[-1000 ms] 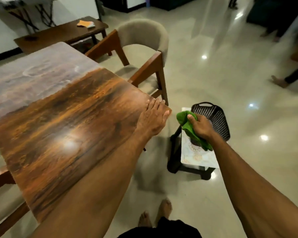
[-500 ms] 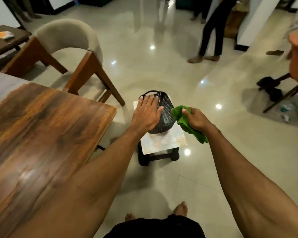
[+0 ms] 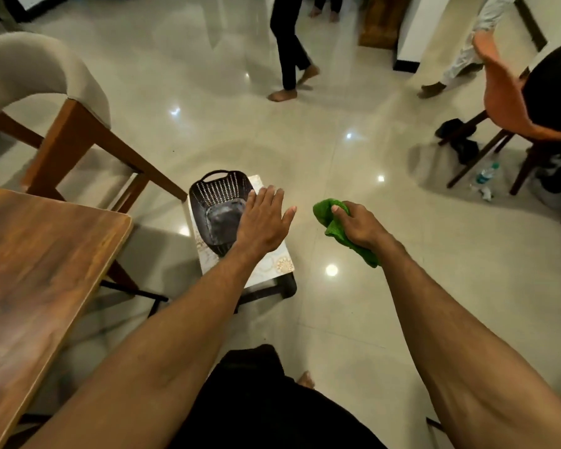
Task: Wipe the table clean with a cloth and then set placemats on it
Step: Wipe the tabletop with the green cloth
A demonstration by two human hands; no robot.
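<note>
Standing by the wooden table (image 3: 46, 254) corner, both arms out forward. Left hand (image 3: 263, 222) flat, fingers straight, over the dark basket (image 3: 214, 196) on a low stool (image 3: 279, 264). Right hand (image 3: 361, 226) grips the bunched green cloth (image 3: 327, 215), well apart from the table.

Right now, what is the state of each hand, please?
Left hand: open, holding nothing.
Right hand: closed around the green cloth.

I see brown grained-wood counter (image 3: 39, 260): glossy | green cloth (image 3: 334, 226): nubby, matt | black perforated plastic basket (image 3: 221, 192) | floor (image 3: 337, 319): polished tile
</note>
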